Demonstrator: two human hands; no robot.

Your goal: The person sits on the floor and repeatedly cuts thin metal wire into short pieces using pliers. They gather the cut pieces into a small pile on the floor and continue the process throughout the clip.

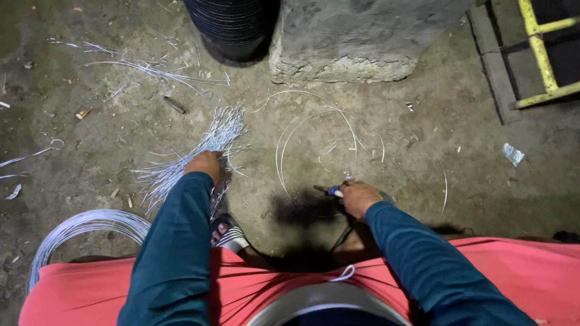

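My left hand (204,165) is closed around a bundle of short cut steel wires (208,140) that fans out on the dirt floor ahead of it. My right hand (357,198) grips a blue-handled cutting tool (331,191) low over the ground. A long curved strand of wire (314,130) loops across the floor from the tool toward the concrete block. Both arms wear dark teal sleeves, and my knees are in red trousers.
A coil of steel wire (78,228) lies at the lower left. A black ribbed tub (232,27) and a concrete block (353,36) stand at the top. A yellow metal frame (544,57) is at the top right. Loose wire scraps (145,69) litter the floor. A sandalled foot (228,234) rests between my knees.
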